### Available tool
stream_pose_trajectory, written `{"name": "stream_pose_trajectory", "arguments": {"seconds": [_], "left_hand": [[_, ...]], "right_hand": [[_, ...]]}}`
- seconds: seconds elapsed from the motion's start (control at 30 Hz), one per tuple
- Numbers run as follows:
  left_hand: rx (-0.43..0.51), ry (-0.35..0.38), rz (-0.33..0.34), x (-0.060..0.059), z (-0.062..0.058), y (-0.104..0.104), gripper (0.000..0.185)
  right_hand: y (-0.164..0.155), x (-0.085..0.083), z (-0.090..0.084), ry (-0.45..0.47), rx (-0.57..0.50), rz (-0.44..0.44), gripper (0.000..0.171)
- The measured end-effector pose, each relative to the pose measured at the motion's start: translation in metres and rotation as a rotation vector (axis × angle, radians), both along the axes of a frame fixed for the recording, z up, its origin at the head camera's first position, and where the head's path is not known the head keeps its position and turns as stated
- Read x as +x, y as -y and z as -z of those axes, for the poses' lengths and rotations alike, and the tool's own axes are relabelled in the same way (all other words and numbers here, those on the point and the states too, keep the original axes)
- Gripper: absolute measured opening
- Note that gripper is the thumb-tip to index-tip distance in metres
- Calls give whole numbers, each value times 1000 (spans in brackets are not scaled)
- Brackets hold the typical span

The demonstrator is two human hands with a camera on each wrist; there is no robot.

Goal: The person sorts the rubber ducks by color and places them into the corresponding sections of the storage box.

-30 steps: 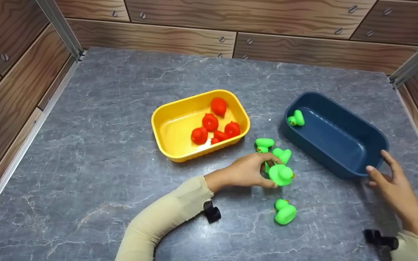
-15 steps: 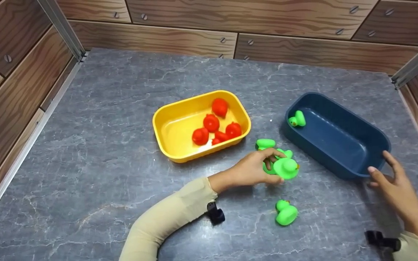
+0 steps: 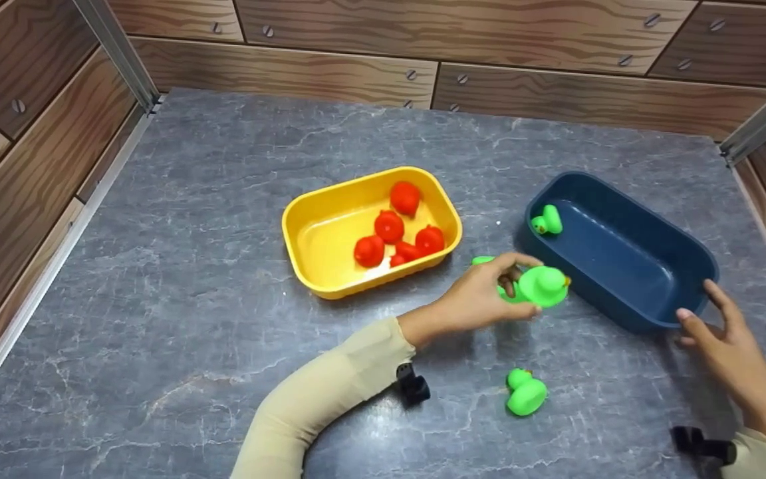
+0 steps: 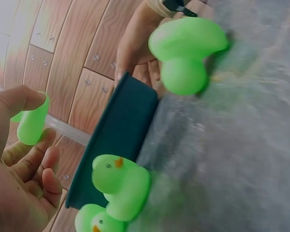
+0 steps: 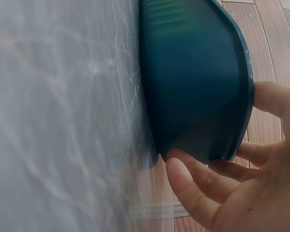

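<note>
My left hand [image 3: 486, 296] pinches a green rubber duck [image 3: 544, 287] between thumb and fingers, above the table just left of the dark blue bin [image 3: 642, 219]. In the left wrist view, the held duck [image 4: 33, 124] shows edge-on. Two more green ducks [image 4: 125, 188] sit close together on the table there; the hand mostly covers them in the head view. Another green duck [image 3: 526, 394] lies nearer the front. One green duck [image 3: 548, 220] is inside the blue bin's far left end. My right hand [image 3: 732, 349] rests its fingertips against the bin's near right corner, fingers loosely spread.
A yellow bin [image 3: 310, 286] stands left of the blue one, with several red rubber toys [image 3: 389, 226] inside. Both bins are on a grey marbled table [image 3: 157, 266]. Wood-patterned panels [image 3: 330, 66] border the back and sides.
My left hand has carried the green duck up and to the right, nearer the blue bin. The right hand stays at the bin's corner.
</note>
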State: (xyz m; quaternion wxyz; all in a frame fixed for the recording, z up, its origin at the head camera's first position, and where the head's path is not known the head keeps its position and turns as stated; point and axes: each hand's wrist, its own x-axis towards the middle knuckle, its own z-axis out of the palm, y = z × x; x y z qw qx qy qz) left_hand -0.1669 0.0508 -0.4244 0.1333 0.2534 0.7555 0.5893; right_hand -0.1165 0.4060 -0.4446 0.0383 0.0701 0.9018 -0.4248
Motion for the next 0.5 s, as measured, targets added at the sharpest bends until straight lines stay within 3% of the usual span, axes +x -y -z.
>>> {"name": "stream_pose_trajectory", "arguments": {"seconds": [0.23,0.5], "left_hand": [[25,14,-14,-2,-10,-7,50],[17,13,-43,-7,-7,-13,50]], "right_hand": [[-9,-3,10,-4,19,10,75],[-28,-11,32,16,69,40,74]]}}
